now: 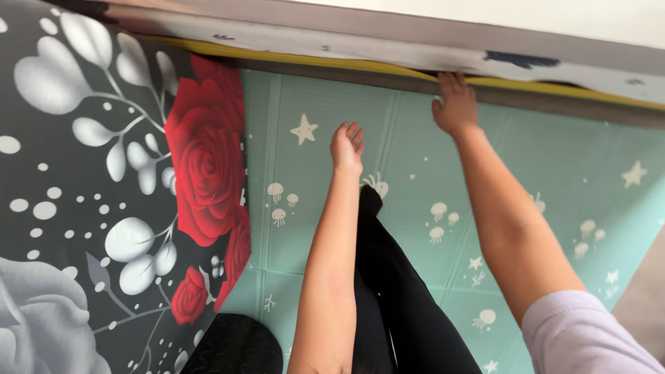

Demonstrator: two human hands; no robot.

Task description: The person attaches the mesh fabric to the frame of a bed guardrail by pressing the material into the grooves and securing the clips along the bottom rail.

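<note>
The floor is covered by a pale green foam mat [325,111] printed with white stars and jellyfish. A dark floral sheet [90,208] with red roses lies over the mat's left part.

No packages, labels, signs or screens appear in this view from above; nothing here carries a wrapper, a tag, a notice or a display.

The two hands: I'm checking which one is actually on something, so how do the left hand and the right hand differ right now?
The left hand lies or hovers over the teal mat, fingers loosely curled, holding nothing. The right hand reaches farther, its fingertips at the yellow strip under the grey ledge. Only the right arm shows a pale lilac sleeve. Both are bare, empty and stretched forward.
</note>
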